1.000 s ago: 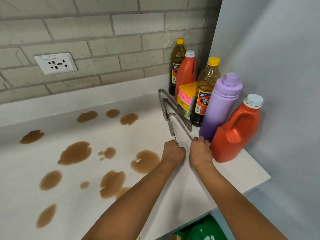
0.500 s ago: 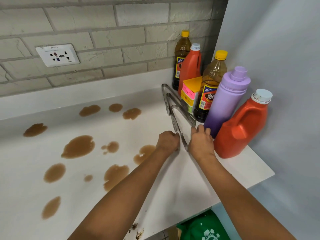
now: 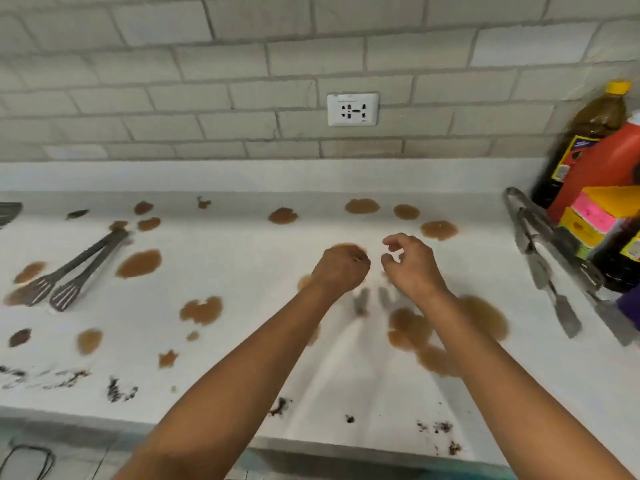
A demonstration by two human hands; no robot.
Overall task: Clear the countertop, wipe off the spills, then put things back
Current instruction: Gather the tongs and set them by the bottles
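The white countertop (image 3: 242, 278) is dotted with several brown spills (image 3: 139, 263) and dark crumbs (image 3: 117, 391) near its front edge. My left hand (image 3: 341, 266) hovers over the middle of the counter as a fist and holds nothing. Just right of it, my right hand (image 3: 410, 263) hangs with loosely curled fingers, also holding nothing. Two metal tongs (image 3: 540, 258) lie at the right beside the bottles. Another pair of slotted tongs (image 3: 74, 271) lies at the left among the spills.
At the far right stand a dark bottle with a yellow cap (image 3: 588, 133), a red bottle (image 3: 602, 168) and a yellow-pink box (image 3: 595, 213). A wall socket (image 3: 352, 109) sits in the brick backsplash. A dark utensil (image 3: 8, 211) pokes in at the left edge.
Both hands have let go of the tongs at the right and moved left to the middle of the counter. The view has swung left, revealing the slotted tongs.
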